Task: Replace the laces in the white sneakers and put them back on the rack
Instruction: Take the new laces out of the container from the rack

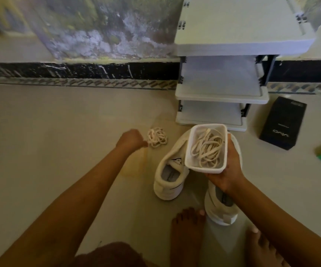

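White low-top sneaker (169, 170) and second white sneaker (221, 216) are stood side by side on the beige tiled floor (59, 132), just short of the grey plastic shoe rack (221, 97). Over them a white rectangular plastic tub (189, 149) is clasped from beneath by the right hand (227, 170), with a coiled cream lace (207, 149) inside. A tangled cream lace bundle (157, 137) lies on the floor. The left hand (131, 140) is curled against its edge, and whether it is pinched cannot be told. Relacing is judged not yet begun. Next, a lace end must be freed and threaded.
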The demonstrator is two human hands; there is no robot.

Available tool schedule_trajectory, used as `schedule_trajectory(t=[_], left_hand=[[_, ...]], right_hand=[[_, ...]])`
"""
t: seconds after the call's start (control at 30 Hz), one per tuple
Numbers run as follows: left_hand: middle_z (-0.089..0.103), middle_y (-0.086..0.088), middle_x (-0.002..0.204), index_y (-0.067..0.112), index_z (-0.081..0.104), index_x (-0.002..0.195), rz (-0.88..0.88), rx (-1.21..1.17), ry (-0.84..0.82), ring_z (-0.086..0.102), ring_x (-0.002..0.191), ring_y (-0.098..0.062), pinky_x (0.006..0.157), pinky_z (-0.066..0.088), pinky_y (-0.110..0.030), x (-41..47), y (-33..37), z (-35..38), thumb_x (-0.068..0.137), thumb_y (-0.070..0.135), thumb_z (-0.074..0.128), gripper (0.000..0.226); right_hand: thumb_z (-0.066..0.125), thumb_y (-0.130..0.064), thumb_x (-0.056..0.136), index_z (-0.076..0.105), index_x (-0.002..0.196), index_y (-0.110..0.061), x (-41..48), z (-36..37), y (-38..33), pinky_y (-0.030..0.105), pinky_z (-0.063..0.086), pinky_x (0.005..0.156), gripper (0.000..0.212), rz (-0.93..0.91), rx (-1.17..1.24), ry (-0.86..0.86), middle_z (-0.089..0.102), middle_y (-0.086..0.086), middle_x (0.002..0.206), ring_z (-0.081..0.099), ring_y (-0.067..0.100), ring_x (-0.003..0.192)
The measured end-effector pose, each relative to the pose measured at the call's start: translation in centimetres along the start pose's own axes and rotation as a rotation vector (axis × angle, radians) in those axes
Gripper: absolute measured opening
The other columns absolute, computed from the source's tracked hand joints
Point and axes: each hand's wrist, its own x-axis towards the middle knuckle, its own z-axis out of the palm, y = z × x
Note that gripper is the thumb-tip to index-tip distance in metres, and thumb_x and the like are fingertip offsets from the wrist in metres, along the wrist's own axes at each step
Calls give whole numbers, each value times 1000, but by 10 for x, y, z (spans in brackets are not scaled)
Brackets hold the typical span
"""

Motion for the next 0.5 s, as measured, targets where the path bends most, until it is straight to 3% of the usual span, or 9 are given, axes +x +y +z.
schedule_trajectory(t=[0.1, 0.17, 0.27, 0.4, 0.5], left_hand=[[34, -21, 142, 7, 29, 141, -187, 81, -32, 39, 129, -37, 102, 39, -44, 4, -47, 33, 76, 45, 73, 88], [18, -21, 149, 11, 8, 148, -257, 51, -21, 24, 136, -39, 105, 32, -47, 2, -60, 54, 74, 51, 72, 106], [15, -19, 150, 16, -2, 149, -302, 2, 22, 21, 136, -38, 104, 31, -51, 2, -61, 67, 69, 54, 75, 117], [27, -21, 144, 18, 3, 149, -324, -135, 74, 37, 128, -40, 99, 38, -49, 5, -61, 67, 66, 39, 82, 117], [52, -21, 129, 8, 38, 137, -192, -224, 169, 54, 114, -36, 88, 47, -40, 10, -59, 53, 71, 17, 80, 79]], right_hand=[[35, -51, 95, 60, 115, -19, 2, 2, 7, 46, 58, 68, 46, 20, -22, -18, 70, 7, 100, 66, 26, 91], [34, -52, 95, 61, 113, -20, 4, 2, 9, 46, 58, 69, 46, 29, -52, -6, 70, 6, 99, 66, 26, 92], [34, -53, 95, 60, 114, -20, 4, 0, 10, 46, 57, 70, 46, 41, -70, 2, 69, 6, 100, 64, 27, 95], [36, -52, 95, 58, 119, -19, 2, 0, 10, 46, 58, 68, 46, 26, -72, 12, 68, 7, 104, 63, 27, 95], [35, -51, 95, 55, 124, -18, 1, 0, 9, 47, 58, 69, 49, 25, -73, 13, 66, 8, 107, 63, 27, 96]])
